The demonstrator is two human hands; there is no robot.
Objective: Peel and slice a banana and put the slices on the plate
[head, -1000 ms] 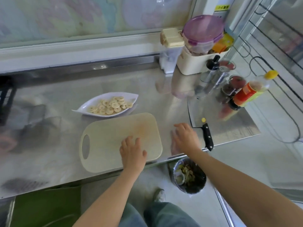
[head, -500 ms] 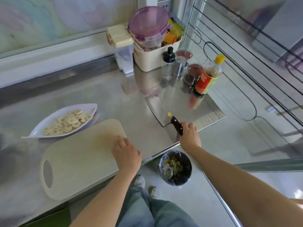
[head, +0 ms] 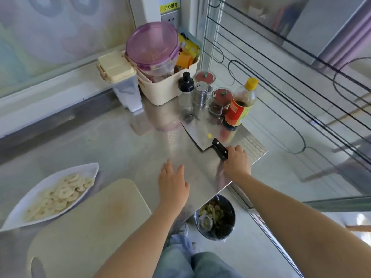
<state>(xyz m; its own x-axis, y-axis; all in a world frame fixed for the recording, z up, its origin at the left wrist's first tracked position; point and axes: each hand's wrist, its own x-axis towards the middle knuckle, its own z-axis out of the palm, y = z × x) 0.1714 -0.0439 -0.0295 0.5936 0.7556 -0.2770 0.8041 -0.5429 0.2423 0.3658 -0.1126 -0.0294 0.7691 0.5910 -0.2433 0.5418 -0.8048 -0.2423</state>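
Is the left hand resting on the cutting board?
No, the left hand is spread over the bare steel counter, to the right of the cutting board.

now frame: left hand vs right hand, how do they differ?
1. The left hand is open, fingers straight and spread, holding nothing; the right hand has its fingers curled on the handle of the cleaver.
2. The left hand is over bare counter, just right of the cutting board; the right hand is farther out, near the counter's right corner.
Shared: both are bare and off the cutting board.
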